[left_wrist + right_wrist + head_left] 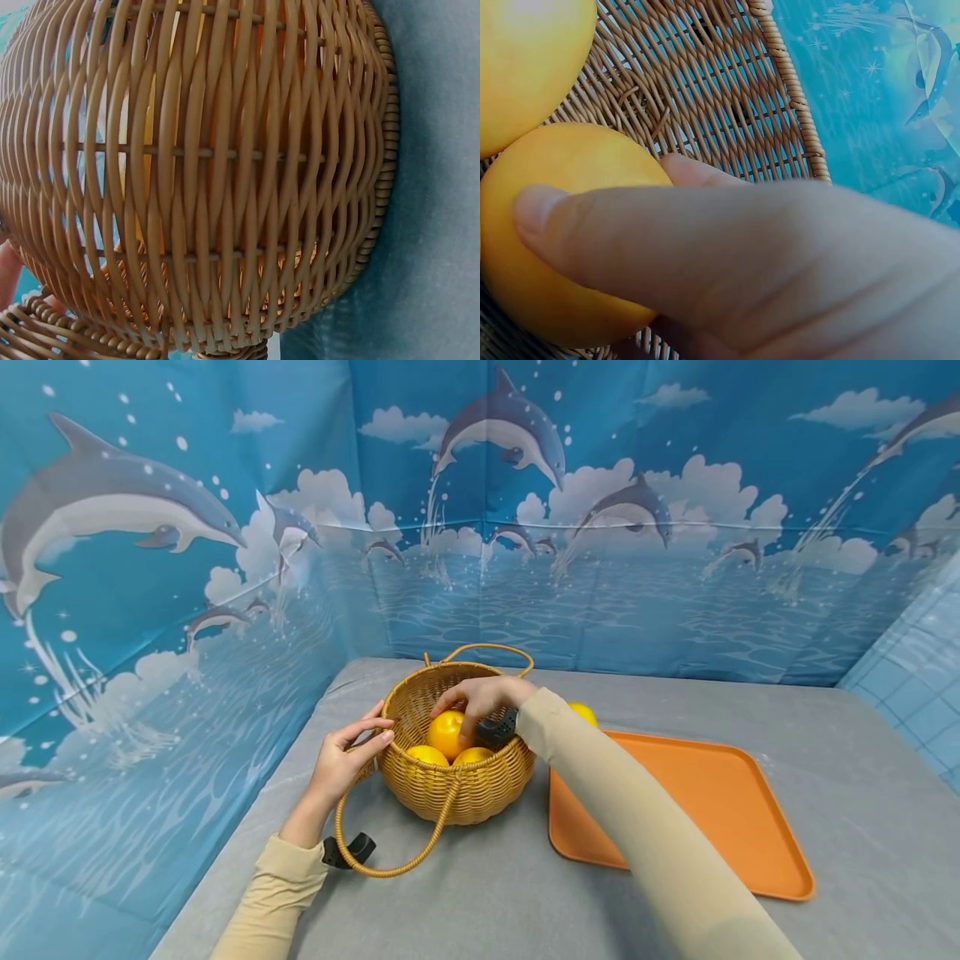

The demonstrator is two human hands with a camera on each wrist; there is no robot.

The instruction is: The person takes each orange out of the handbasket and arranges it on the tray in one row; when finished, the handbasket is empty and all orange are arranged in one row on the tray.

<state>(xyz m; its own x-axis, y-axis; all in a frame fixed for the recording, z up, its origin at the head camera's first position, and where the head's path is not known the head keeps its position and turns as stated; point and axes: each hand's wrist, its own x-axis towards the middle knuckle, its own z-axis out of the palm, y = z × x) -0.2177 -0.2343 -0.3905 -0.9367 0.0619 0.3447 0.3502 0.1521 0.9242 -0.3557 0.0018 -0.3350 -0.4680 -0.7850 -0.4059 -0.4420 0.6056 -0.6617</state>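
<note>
A wicker basket (457, 793) with looped handles stands on the table, several oranges inside it. My right hand (483, 697) reaches down into the basket and grips an orange (447, 733) lying above two others. In the right wrist view the thumb (544, 214) presses on that orange (570, 157), while another orange (532, 67) lies beside it. On the near-left side my left hand (345, 760) holds the basket's rim, thumb and fingers at its edge. Woven wall (225, 165) fills most of the left wrist view, and little of the left hand shows there.
An orange tray (697, 810) lies on the grey tabletop (480, 902) to the right of the basket. Partly behind my right forearm is another yellow-orange fruit (583, 713) near the tray's far-left corner. A dolphin-print curtain (637, 602) borders the table at the back and left.
</note>
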